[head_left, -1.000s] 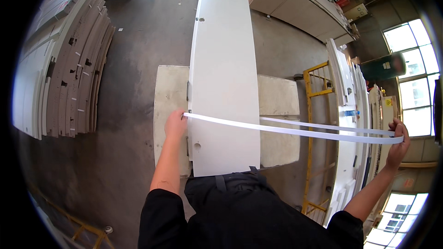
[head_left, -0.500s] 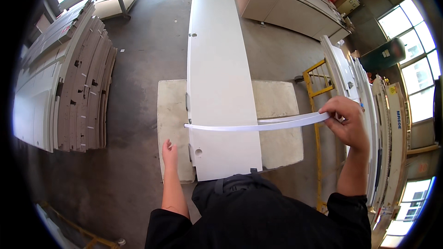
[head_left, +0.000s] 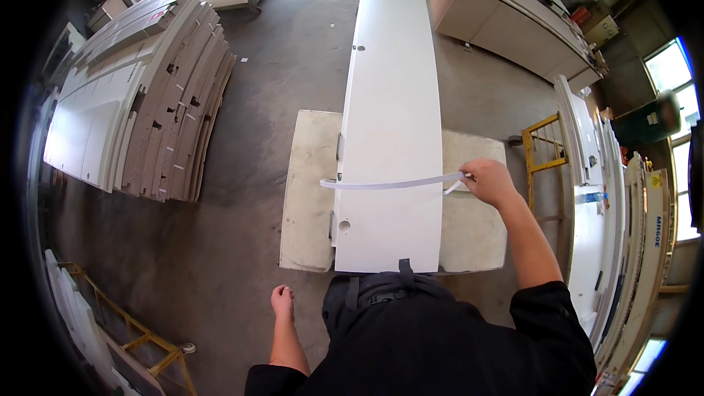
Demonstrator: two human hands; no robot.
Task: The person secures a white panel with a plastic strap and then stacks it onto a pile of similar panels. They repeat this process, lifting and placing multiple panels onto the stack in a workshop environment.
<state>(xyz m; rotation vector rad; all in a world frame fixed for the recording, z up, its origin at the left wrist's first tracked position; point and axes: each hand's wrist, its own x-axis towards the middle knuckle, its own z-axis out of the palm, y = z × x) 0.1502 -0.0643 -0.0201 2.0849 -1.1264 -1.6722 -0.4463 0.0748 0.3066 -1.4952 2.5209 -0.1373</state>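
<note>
Left, a stack of flat boards (head_left: 176, 110) shows layered brown edges. The left hand (head_left: 283, 302) hangs over the grey floor (head_left: 242, 264), fingers loosely curled; whether they enclose anything is unclear at this angle. A scuffed cream block (head_left: 309, 213) underlies the long, smooth white panel (head_left: 396, 103), pierced by round holes. A narrow, flexible white strip (head_left: 396, 185) spans the panel, pinched between the right hand's (head_left: 490, 180) closed fingertips beyond its right edge.
</note>
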